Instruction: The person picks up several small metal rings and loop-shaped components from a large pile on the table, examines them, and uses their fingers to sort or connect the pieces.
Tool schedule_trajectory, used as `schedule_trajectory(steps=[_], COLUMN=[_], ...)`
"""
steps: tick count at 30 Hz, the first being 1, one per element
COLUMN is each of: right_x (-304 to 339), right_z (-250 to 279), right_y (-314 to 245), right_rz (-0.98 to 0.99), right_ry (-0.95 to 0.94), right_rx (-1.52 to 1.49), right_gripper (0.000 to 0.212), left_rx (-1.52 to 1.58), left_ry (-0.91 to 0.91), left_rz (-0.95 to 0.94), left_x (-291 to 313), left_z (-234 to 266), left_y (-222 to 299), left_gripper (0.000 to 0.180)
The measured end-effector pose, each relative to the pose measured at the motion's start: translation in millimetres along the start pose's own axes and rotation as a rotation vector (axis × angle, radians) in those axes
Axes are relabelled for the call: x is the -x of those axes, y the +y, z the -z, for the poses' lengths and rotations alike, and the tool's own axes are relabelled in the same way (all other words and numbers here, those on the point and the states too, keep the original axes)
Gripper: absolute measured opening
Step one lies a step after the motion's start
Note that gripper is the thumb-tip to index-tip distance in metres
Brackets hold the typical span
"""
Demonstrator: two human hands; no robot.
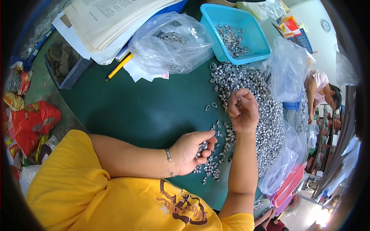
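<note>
A big heap of small silvery metal rings (268, 133), many of them oval, spreads over the right side of the green table (123, 104). My left hand (189, 152) is curled palm up around several of these rings, just above a smaller loose cluster (210, 169). Over the heap's left edge, my right hand (244, 113) has its fingers bent inward, with a small metal ring (238, 103) showing between them. Two loose oval rings (211, 106) lie on the table left of my right hand.
A turquoise basket (206, 34) with more rings stands behind the heap. Beside it are a clear plastic bag (154, 46) of rings, a yellow pencil (119, 67) and stacked papers (96, 23). More clear bags (287, 69) line the right. A person in pink (318, 82) works there.
</note>
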State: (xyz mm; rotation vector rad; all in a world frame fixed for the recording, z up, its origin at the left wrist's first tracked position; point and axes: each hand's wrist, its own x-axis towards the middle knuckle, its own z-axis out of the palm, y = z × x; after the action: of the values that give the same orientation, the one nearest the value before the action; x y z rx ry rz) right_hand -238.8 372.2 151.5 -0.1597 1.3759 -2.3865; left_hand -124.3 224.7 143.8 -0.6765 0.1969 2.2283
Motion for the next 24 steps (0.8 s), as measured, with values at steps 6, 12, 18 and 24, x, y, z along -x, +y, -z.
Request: schedule_trajectory(steps=[6,12,18,24], right_x=[-18,-6,10,-3], right_z=[-15,-14,-4,-7], right_y=[24,21,11,5], right_rz=[0.406,0.339,0.165,-0.077], right_ry=[0.198,0.155,-0.019,0.14], right_rx=[1.676,1.239,0.452,0.086], right_gripper=[0.011,0.011,0.008,0.006], left_rx=[-0.021,-0.007,-0.018,-0.022], left_ry=[-0.002,-0.006,-0.006,-0.01], left_rz=[-0.011,0.003,0.008,0.009], left_x=[1,1,2,0], left_z=[0,-1,0,0], left_y=[1,1,1,0], left_gripper=[0.022,0.022,0.022,0.022])
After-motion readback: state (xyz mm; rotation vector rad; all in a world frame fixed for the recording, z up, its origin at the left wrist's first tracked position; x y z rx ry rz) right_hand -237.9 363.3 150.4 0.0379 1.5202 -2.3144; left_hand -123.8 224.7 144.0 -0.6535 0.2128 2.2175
